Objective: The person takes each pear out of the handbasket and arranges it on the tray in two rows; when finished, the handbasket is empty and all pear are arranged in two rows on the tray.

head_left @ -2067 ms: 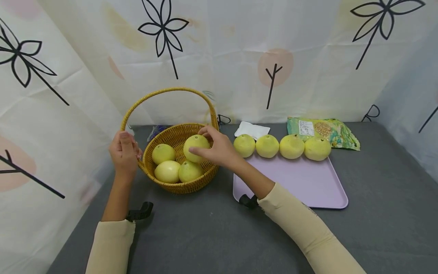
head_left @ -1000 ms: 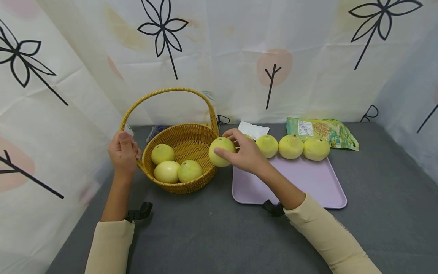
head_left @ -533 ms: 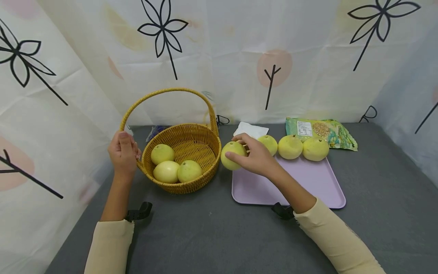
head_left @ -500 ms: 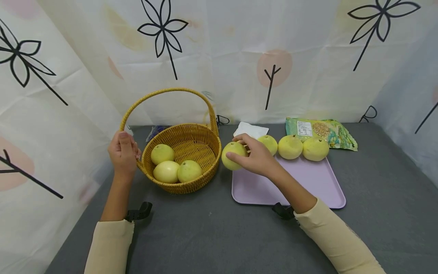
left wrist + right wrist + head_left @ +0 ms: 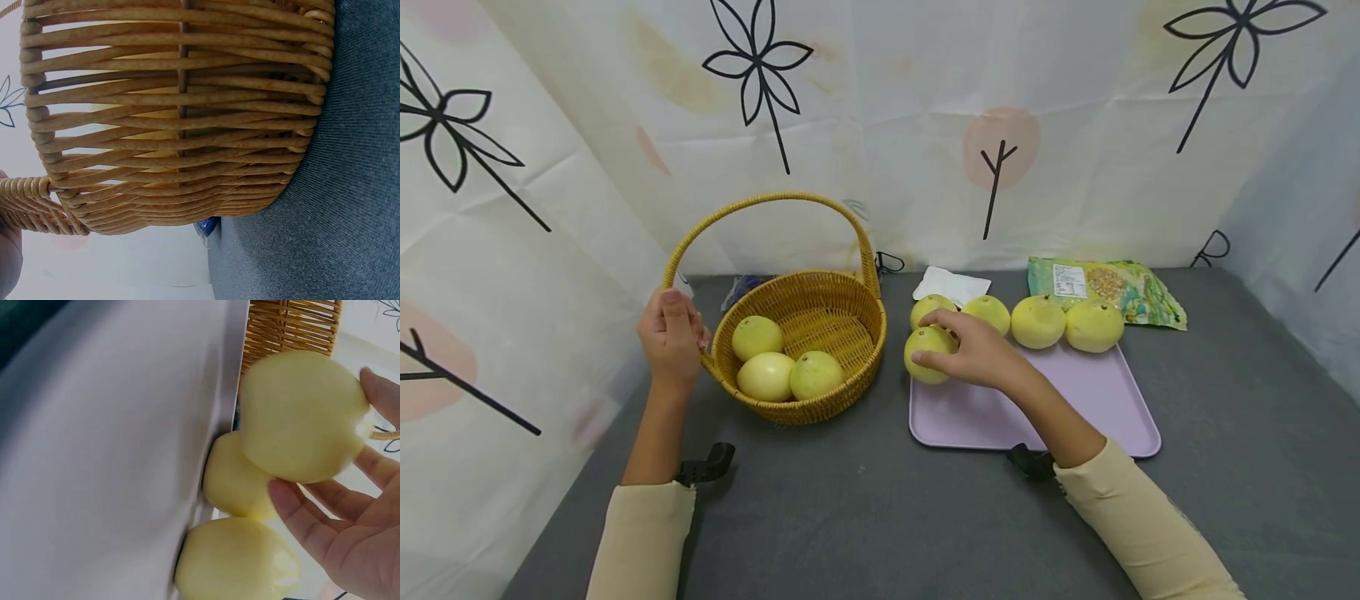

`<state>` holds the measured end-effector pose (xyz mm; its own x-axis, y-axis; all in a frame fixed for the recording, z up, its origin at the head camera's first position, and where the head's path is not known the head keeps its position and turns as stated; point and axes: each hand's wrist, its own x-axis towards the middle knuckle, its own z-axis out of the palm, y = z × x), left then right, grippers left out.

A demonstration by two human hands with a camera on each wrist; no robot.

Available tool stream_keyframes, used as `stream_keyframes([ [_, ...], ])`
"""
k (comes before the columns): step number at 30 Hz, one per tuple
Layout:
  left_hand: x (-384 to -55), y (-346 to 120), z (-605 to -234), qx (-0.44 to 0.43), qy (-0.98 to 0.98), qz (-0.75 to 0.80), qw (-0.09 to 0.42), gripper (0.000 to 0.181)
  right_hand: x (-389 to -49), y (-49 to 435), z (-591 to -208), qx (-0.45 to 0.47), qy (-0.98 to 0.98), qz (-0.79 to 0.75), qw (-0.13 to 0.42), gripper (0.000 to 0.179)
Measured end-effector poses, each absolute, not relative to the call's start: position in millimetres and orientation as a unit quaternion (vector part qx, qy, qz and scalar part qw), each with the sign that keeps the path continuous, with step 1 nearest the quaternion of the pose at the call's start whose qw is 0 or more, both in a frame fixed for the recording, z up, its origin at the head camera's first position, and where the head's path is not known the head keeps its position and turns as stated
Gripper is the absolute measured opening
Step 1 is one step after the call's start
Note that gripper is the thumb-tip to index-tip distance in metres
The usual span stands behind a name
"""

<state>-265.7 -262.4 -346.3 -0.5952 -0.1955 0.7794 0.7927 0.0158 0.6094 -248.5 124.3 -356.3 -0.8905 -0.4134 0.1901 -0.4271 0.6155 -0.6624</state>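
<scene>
My left hand (image 5: pixel 672 337) grips the handle of a yellow wicker basket (image 5: pixel 838 312) where it meets the left rim. Three round yellow-green fruits lie inside, one of them a paler fruit (image 5: pixel 765 377). My right hand (image 5: pixel 981 350) holds another yellow-green fruit (image 5: pixel 303 415) by its sides, between thumb and fingers. This held fruit is over the near-left part of a lilac tray (image 5: pixel 1045 400), in front of the row's leftmost fruit (image 5: pixel 932 309). Several such fruits stand side by side along the tray's far edge. In the left wrist view the basket's woven wall (image 5: pixel 181 112) fills most of the picture.
Behind the row lie a white packet (image 5: pixel 951 286) and a green printed bag (image 5: pixel 1108 287). A dark blue bundle (image 5: pixel 745 287) shows partly behind the basket. Patterned cloth (image 5: pixel 895 150) hangs behind the grey table (image 5: pixel 820 508).
My right hand has carried one fruit out of the basket, rightward past the rim, to over the tray's left part. My left hand stays on the basket handle.
</scene>
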Motion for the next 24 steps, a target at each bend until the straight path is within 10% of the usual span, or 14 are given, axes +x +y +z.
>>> stream_keyframes([
  [17,-264.8,-261.8,-346.7,-0.244,-0.599,-0.662,0.379,0.051,-244.5,134.0,-345.4,0.295,-0.897,0.319,-0.081,0.043],
  [24,-266.6,-261.5,-346.5,-0.244,-0.598,-0.667,0.371,0.050,-238.0,129.0,-340.7,0.280,-0.918,0.278,-0.036,0.039],
])
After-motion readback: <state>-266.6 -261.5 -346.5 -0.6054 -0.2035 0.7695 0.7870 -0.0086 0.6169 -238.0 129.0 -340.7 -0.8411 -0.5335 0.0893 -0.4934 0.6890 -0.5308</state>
